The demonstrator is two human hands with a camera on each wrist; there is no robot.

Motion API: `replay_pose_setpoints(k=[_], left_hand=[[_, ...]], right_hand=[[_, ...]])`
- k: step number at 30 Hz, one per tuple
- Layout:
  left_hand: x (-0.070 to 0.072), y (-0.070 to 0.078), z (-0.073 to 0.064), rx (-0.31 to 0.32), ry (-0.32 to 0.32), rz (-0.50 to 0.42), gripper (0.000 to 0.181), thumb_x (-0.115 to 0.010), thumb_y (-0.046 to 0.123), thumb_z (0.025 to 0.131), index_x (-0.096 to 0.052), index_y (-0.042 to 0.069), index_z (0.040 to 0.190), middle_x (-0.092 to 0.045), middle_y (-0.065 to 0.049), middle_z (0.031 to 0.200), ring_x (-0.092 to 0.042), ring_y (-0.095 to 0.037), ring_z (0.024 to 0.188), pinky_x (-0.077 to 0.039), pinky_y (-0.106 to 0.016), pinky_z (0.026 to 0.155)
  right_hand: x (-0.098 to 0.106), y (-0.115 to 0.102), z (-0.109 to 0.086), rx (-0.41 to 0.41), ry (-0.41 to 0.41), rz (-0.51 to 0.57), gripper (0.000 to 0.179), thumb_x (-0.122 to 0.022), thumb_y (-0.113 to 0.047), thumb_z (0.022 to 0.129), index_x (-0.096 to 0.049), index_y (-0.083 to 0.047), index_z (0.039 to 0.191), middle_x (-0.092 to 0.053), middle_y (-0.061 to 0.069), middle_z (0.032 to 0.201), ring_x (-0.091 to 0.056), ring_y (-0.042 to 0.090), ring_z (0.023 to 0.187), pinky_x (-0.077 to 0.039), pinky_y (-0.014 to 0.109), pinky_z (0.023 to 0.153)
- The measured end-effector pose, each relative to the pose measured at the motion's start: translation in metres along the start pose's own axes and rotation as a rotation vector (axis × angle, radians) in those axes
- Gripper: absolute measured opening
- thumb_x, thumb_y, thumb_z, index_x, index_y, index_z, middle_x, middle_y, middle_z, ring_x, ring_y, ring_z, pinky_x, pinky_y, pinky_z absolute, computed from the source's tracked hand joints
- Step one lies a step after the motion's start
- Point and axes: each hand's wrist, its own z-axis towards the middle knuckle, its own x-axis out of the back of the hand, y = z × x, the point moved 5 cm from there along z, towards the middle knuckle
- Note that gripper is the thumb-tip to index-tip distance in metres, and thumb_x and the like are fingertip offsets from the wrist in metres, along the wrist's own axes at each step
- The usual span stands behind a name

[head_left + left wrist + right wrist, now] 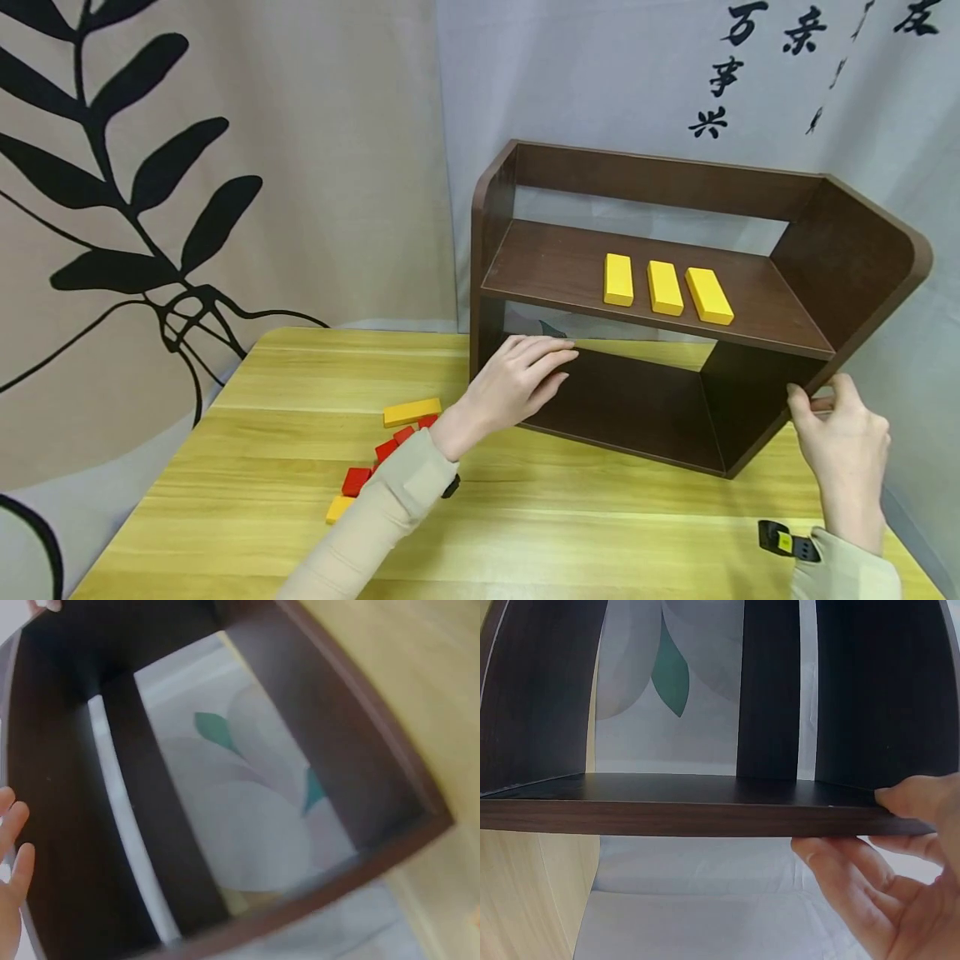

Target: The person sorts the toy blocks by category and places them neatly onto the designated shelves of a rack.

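A dark brown two-tier desk shelf (630, 450) stands angled on the table. Three yellow blocks lie apart in a row on its upper board: a left block (618, 280), a middle block (665, 288) and a right block (708, 296). With thumb inside and fingers outside, my right hand (843, 450) pinches the front edge of the right side panel (705, 817). My left hand (513, 379) is before the lower compartment near the left side, its fingers loosely extended and holding nothing. Only its fingers (22, 870) show in the left wrist view; contact with the shelf cannot be told.
Left of the shelf, a yellow block (412, 412), several red blocks (356, 481) and another yellow block (340, 509) lie on the wooden table (247, 500), partly hidden by the left sleeve (375, 517). Curtains with a plant print (161, 167) and black characters hang behind.
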Motion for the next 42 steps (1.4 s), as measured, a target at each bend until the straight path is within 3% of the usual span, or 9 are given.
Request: replay_pose_setpoints(k=[6,18,28,35,42], left_hand=[[-0.002,-0.016,-0.032,0.126,-0.093,-0.097,0.026,-0.064,0.02,0.09,-0.066,0.012,0.116,-0.068,0.0,0.116,-0.062,-0.015,0.111,-0.048,-0.03,0.094],[0.001,-0.047,-0.088,0.322,-0.204,-0.265,0.022,-0.063,0.016,0.091,-0.067,0.01,0.111,-0.07,-0.003,0.111,-0.066,-0.017,0.104,-0.053,-0.033,0.091],[0.002,-0.082,-0.13,0.586,-0.362,-0.332,0.028,-0.062,0.018,0.092,-0.064,0.004,0.116,-0.068,-0.009,0.117,-0.064,-0.026,0.11,-0.052,-0.041,0.094],[0.007,-0.113,-0.163,0.769,-0.425,-0.45,0.029,-0.061,0.021,0.092,-0.064,0.004,0.116,-0.068,-0.012,0.116,-0.062,-0.029,0.109,-0.048,-0.049,0.095],[0.005,-0.137,-0.197,0.891,-0.501,-0.544,0.033,-0.062,0.018,0.092,-0.061,0.002,0.121,-0.066,-0.014,0.119,-0.059,-0.031,0.111,-0.048,-0.048,0.093]], right_hand=[[0.0,0.001,0.0,-0.002,0.006,0.004,0.031,-0.055,-0.027,0.089,-0.055,0.002,0.098,-0.068,0.027,0.095,-0.056,0.056,0.086,-0.037,0.052,0.058],[0.001,0.002,0.001,0.001,0.007,0.007,0.031,-0.054,-0.027,0.089,-0.055,0.002,0.099,-0.068,0.028,0.094,-0.056,0.055,0.084,-0.035,0.046,0.054],[0.0,0.002,0.0,-0.009,-0.01,0.007,0.033,-0.055,-0.029,0.09,-0.055,0.001,0.103,-0.067,0.028,0.097,-0.056,0.054,0.087,-0.037,0.05,0.059],[0.001,0.002,0.0,-0.002,-0.003,0.006,0.032,-0.055,-0.029,0.09,-0.054,0.002,0.1,-0.068,0.027,0.097,-0.056,0.055,0.087,-0.036,0.052,0.06],[0.0,0.001,0.0,0.007,0.008,0.009,0.032,-0.055,-0.028,0.089,-0.055,0.002,0.1,-0.068,0.027,0.096,-0.056,0.056,0.087,-0.036,0.053,0.061]])
